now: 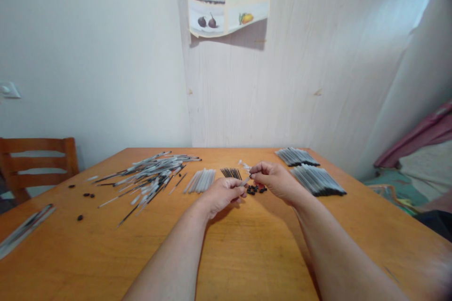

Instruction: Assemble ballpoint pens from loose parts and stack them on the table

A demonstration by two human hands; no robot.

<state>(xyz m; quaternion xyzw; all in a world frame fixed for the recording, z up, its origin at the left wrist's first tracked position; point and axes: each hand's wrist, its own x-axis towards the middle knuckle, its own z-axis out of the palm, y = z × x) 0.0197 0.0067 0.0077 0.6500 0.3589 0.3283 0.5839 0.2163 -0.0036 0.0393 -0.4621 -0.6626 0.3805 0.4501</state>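
Observation:
Between the fingers of my left hand (224, 193) is a pale translucent pen barrel (245, 182), its end pointing up to the right. My right hand (273, 179) pinches at that end, on a small dark piece that looks like a black pen plug (251, 176). Several loose black plugs (254, 190) lie on the table just below the hands. Beyond my left hand are a row of dark pen refills (231, 173) and a row of translucent barrels (200, 181). Small white pieces (245, 165) lie behind the hands.
A loose heap of barrels and refills (151, 174) spreads over the table's left side. At right lie two neat stacks of pens with black ends, a nearer one (318, 180) and a farther one (297, 156). Stray black plugs (80, 217) and a long bundle (26, 229) lie far left.

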